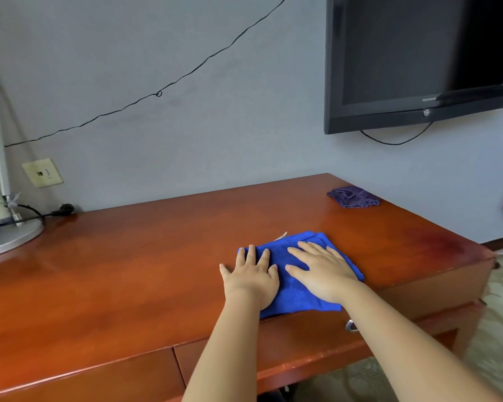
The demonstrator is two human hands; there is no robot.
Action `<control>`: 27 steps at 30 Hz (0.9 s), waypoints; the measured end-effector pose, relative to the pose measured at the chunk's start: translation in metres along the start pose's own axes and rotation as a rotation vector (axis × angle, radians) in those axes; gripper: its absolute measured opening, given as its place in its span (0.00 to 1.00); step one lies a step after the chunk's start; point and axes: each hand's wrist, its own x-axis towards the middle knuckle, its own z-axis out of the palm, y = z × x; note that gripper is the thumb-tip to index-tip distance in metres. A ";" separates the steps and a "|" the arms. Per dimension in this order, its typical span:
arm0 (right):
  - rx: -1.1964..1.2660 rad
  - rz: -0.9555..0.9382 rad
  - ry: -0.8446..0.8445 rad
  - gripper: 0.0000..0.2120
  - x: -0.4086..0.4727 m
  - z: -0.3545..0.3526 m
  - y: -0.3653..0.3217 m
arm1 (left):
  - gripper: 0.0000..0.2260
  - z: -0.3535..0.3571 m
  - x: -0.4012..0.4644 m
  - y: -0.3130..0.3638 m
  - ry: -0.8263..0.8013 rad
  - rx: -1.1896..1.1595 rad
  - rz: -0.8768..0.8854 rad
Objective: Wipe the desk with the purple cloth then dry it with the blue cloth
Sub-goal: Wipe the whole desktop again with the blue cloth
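Nearest the edge: the desk point(128, 285), red-brown wood, drawer fronts below, a metal drawer pull point(352, 326) showing by the right forearm.

Both hands lie flat on the blue cloth point(296, 294), fingers straight and spread, palms down, nothing curled round the fabric. Left hand point(251, 281) covers the cloth's left margin, its little finger and outer palm resting on bare wood. Right hand point(321, 272) sits wholly on the cloth, right of centre. The cloth is folded to a rough rectangle, near the front edge and right of the desk's middle. Its near corner reaches the desk's lip.

Judgement: this is the drying step. The cloth's long axis runs from the front edge back and slightly leftwards. The greater undried stretch lies to its left, so the coming stroke likely goes that way, the left hand leading. The right hand is nearer the desk's right end.

Further back: the purple cloth point(353, 196) lies crumpled at the far right corner, well apart from both hands, touched by neither.

Far left: a lamp base point(9, 236) with cable and a wall socket point(42, 172). On the wall, a black television point(418, 62). A small mark on its lower bezel is too blurred to read. A paper label on the lamp is likewise illegible.
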 end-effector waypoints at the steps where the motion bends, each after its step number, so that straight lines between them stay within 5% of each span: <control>1: -0.002 0.001 0.002 0.27 0.004 -0.001 0.002 | 0.24 -0.001 0.004 0.001 0.001 0.005 0.002; 16: 0.008 0.074 0.036 0.25 0.110 -0.013 0.052 | 0.24 -0.005 0.125 0.028 -0.001 -0.009 0.041; 27: -0.011 0.116 0.010 0.26 0.018 -0.015 0.052 | 0.24 0.002 0.042 0.050 -0.026 -0.031 0.099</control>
